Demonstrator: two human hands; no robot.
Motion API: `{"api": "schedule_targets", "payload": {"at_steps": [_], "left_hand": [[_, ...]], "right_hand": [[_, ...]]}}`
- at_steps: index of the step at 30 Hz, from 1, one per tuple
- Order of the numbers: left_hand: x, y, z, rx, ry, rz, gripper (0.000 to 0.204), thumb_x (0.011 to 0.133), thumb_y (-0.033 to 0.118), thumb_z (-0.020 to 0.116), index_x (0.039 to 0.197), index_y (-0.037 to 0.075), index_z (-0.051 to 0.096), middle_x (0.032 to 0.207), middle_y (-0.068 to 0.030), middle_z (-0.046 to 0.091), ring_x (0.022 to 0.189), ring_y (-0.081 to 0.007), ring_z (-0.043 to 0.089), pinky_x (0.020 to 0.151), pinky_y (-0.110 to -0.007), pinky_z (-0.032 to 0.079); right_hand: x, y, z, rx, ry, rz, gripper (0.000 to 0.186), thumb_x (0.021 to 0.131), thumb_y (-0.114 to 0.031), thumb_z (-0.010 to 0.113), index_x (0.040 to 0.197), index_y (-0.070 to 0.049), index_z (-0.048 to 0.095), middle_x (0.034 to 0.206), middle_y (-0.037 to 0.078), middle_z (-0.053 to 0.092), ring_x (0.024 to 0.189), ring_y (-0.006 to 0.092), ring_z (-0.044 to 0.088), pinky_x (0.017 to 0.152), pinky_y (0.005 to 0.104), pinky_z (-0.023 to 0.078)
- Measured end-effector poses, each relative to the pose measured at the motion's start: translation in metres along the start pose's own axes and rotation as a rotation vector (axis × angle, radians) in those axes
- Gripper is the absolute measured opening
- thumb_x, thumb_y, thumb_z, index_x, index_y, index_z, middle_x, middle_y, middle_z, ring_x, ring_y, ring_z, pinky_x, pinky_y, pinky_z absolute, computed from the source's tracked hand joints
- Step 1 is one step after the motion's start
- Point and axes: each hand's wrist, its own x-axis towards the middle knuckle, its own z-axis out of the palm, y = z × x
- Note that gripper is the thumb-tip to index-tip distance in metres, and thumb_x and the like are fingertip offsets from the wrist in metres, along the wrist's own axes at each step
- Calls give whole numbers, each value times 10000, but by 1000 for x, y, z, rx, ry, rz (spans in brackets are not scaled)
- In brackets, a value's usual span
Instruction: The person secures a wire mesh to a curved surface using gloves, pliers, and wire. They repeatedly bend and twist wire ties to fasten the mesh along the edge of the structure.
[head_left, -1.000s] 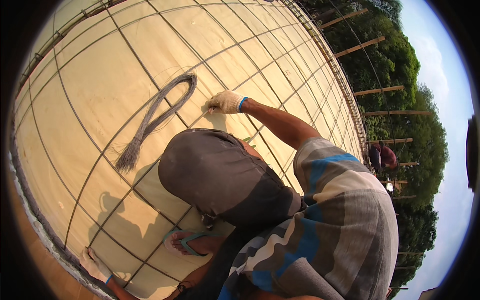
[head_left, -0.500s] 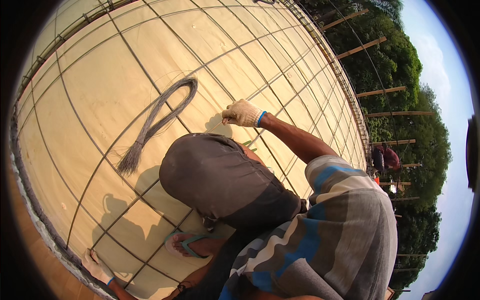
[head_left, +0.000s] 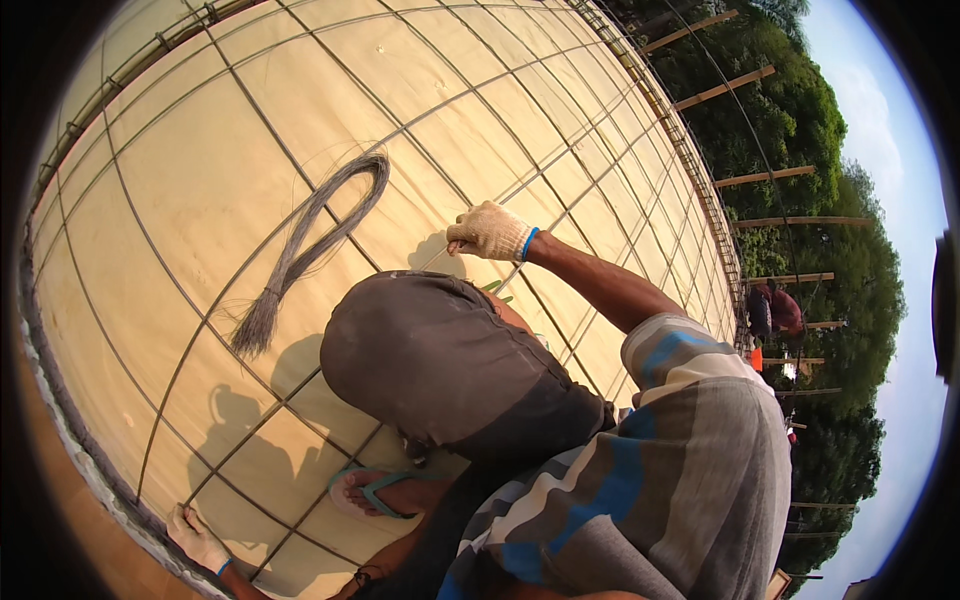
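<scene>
My right hand (head_left: 493, 232), in a cream knit glove with a blue cuff, is closed around a thin steel reinforcing bar (head_left: 250, 432) above the yellowish sheet. At the lower left, my gloved left hand (head_left: 198, 537) has its fingers bent at the near end of what looks like the same bar. The fingertips are partly hidden there. A folded bundle of tie wire (head_left: 318, 232) lies on the bar grid between the hands. My bent knee (head_left: 420, 355), in dark trousers, covers part of the grid.
A mesh of bars (head_left: 262, 115) spreads over the sheet (head_left: 180, 215). The slab's rough edge (head_left: 70, 455) runs down the left. My sandalled foot (head_left: 385, 492) stands among the bars. Another person (head_left: 775, 310) is at the far right, near wooden planks (head_left: 725, 88) and trees.
The view has shifted very slightly. Both hands stay in nearly the same places, and the wire bundle still lies on the bars.
</scene>
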Motion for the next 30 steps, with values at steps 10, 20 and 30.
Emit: {"api": "schedule_targets", "payload": {"at_steps": [10, 20, 30], "left_hand": [[4, 30, -16, -60, -13, -136, 279, 1073, 161, 587, 1266, -33, 637, 1255, -225, 622, 1141, -371, 596, 971, -445, 500], [5, 28, -6, 25, -3, -162, 299, 1077, 197, 577, 1278, -15, 644, 1281, -192, 638, 1182, -376, 584, 986, -448, 495], [7, 11, -2, 46, 3, -61, 272, 1076, 183, 568, 1233, -21, 653, 1234, -204, 644, 1159, -391, 582, 985, -461, 473]], "right_hand": [[15, 15, 27, 33, -38, 6, 159, 964, -322, 699, 965, -163, 706, 852, 79, 699, 852, 321, 695, 754, 462, 540], [54, 21, 51, 8, 76, -23, 176, 936, -259, 698, 1053, -129, 712, 970, 143, 692, 944, 370, 678, 812, 480, 537], [50, 25, 53, -214, 217, 80, 306, 904, -405, 736, 998, -115, 721, 909, 138, 693, 902, 377, 669, 837, 493, 522]]}}
